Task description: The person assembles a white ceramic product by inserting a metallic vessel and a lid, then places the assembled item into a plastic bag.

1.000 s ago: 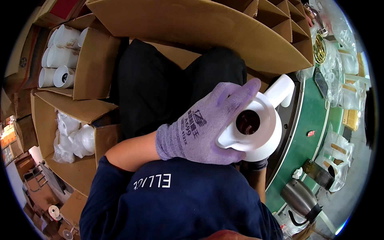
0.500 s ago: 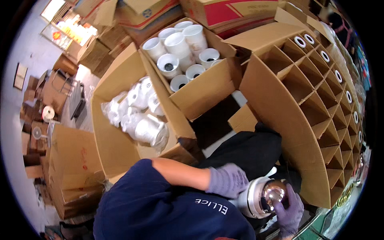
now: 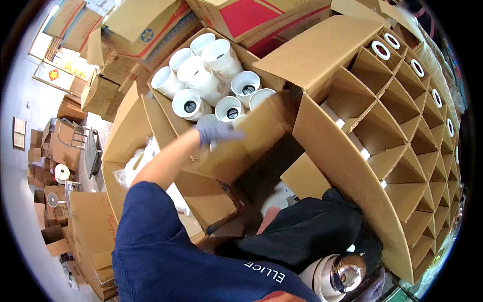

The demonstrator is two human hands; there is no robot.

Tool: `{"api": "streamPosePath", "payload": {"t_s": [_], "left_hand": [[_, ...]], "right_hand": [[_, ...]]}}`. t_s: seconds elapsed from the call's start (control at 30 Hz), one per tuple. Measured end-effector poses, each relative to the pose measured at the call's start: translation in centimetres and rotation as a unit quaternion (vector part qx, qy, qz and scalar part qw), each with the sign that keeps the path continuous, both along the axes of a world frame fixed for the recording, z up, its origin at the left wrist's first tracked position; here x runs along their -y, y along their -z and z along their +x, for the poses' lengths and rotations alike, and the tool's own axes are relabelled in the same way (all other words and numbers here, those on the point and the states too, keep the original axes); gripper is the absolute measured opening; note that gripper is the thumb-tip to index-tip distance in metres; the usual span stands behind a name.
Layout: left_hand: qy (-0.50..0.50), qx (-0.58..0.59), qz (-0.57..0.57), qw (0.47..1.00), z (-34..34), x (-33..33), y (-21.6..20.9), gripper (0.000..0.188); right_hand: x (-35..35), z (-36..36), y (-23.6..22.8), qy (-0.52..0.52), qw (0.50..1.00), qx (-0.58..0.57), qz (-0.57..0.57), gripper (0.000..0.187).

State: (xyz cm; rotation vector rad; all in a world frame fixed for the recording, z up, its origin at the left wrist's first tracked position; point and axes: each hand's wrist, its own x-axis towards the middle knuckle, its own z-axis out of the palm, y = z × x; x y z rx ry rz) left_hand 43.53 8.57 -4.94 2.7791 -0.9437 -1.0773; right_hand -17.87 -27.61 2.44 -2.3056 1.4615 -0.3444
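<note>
My left hand (image 3: 216,134), in a purple-grey glove, reaches over the near side of a cardboard box (image 3: 254,146) of white cylindrical containers (image 3: 196,75). Its fingers look stretched out, though motion blurs them. Several of these containers stand upright with dark round openings inside. Low at the right, a white cylindrical flask body (image 3: 322,277) with a mirror-like silver dome (image 3: 350,272) leans by my lap. My gloved right hand (image 3: 373,287) is beside the dome; most of its fingers are hidden behind the flask, so its grip does not show.
To the right stands a large carton with cardboard dividers (image 3: 387,126); white rings (image 3: 381,50) sit along its far cells. At the left, an open box (image 3: 121,151) holds plastic-wrapped white pieces (image 3: 133,168), partly behind my arm. Stacked cartons (image 3: 151,30) rise at the back.
My left hand has left the flask and swung up and left to the box of white containers. My right hand has slipped lower beside the dome. The view has shifted somewhat.
</note>
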Motion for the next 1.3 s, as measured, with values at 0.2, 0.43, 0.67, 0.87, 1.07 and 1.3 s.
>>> {"api": "streamPosePath", "payload": {"t_s": [0.2, 0.43, 0.67, 0.87, 1.07, 1.3], "left_hand": [[-0.224, 0.469, 0.109, 0.848, 17.7, -5.1, 2.1, 0.082], [-0.332, 0.430, -0.104, 0.833, 15.5, -10.1, 4.7, 0.023], [0.223, 0.487, -0.487, 0.690, -11.5, 3.7, -19.3, 0.016], [0.597, 0.447, -0.511, 0.428, -28.9, 13.6, -20.2, 0.024], [0.169, -0.283, -0.672, 0.663, -31.6, 20.6, -19.7, 0.077], [0.057, -0.380, -0.630, 0.675, -36.0, 21.8, -11.7, 0.100]], "right_hand": [[4.0, 0.2, 2.2, 0.011, 0.999, -0.030, 0.033, 0.048], [5.6, 1.1, 1.3, -0.011, 0.997, 0.077, 0.007, 0.041], [-1.6, 10.1, -11.8, -0.091, 0.869, 0.403, 0.272, 0.065], [-4.2, 15.3, -14.7, -0.265, 0.774, 0.438, 0.373, 0.075], [-0.5, 9.4, -10.1, -0.278, 0.868, 0.409, 0.026, 0.108], [-0.6, 5.2, -3.3, -0.267, 0.801, 0.493, 0.211, 0.131]]}}
